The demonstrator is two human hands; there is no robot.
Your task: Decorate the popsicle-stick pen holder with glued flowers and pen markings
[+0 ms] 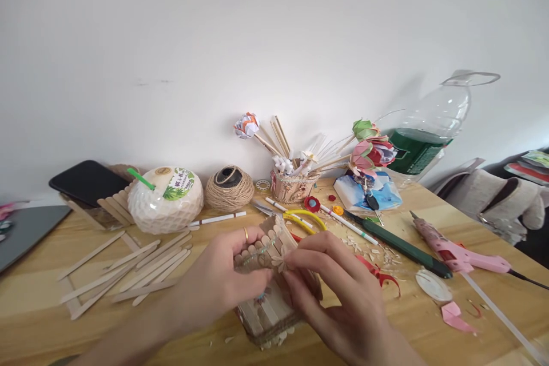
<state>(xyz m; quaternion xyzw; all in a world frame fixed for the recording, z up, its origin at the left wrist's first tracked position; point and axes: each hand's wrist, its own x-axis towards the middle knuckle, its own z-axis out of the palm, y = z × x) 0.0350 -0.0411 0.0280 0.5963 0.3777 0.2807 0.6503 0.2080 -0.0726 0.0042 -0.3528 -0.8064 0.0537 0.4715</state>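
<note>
A small box built of wooden craft sticks point(266, 309) stands tilted on the wooden table point(38, 291), near the front. My left hand point(223, 277), a ring on one finger, grips its upper left side. My right hand point(338, 291) pinches a small pale decoration point(279, 263) against the box's top edge. A thin beaded string point(257, 251) runs across the box front.
Loose craft sticks point(128, 271) lie at the left. Behind are a white coconut drink point(165, 199), a twine ball point(229, 187), a cup of paper flowers and sticks point(294, 186), yellow-handled scissors point(295, 217), a green knife point(398, 245), a pink glue gun point(458, 251) and a plastic bottle point(424, 137).
</note>
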